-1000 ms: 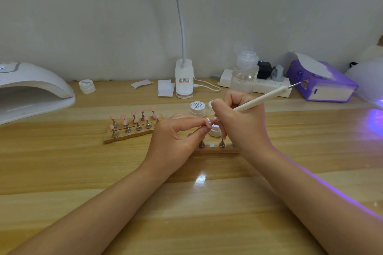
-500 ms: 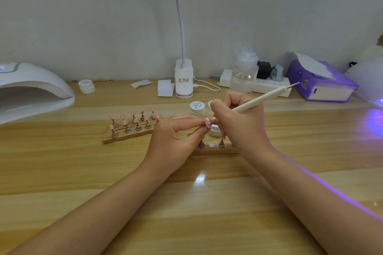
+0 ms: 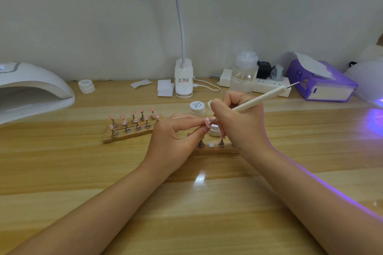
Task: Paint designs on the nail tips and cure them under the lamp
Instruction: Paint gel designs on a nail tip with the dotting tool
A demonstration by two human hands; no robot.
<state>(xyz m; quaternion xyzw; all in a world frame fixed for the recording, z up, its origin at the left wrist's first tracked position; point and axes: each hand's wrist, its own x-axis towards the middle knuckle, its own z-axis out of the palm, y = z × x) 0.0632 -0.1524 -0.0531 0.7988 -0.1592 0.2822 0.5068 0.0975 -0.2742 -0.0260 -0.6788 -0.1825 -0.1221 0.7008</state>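
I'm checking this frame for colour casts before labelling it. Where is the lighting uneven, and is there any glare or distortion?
Head view: a violet glow spills from the lit lamp at the right edge onto the table and rims the right forearm; a white glare patch sits on the table between the forearms; wide-angle bending curves the table's edges; the nail tip is small but sharp.

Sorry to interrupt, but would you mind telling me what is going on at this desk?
A person is decorating a nail tip. The left hand pinches the tip while the right hand works on it with a white pen tool. Other pink tips wait on a wooden stand. A white lamp sits at far left.
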